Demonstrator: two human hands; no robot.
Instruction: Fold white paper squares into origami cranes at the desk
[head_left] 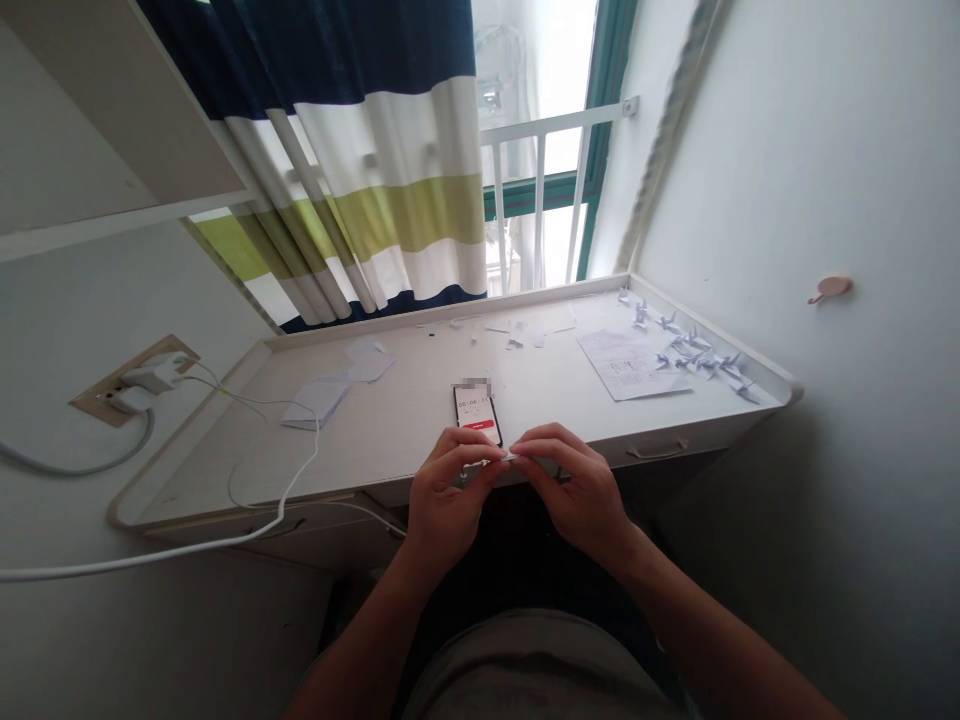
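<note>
Both my hands meet at the front edge of the pale desk (390, 440). My left hand (446, 495) and my right hand (574, 485) pinch a small piece of white paper (511, 457) between their fingertips. A phone (477, 415) with a lit timer screen lies flat on the desk just beyond my fingers. Several folded paper cranes (694, 355) are gathered along the desk's right rim.
A printed sheet (630, 365) lies right of the phone, white paper sheets (319, 400) to the left, scraps (514, 330) near the window. A white cable (292, 480) runs from a wall plug (146, 385) across the desk. A striped curtain (375, 200) hangs behind.
</note>
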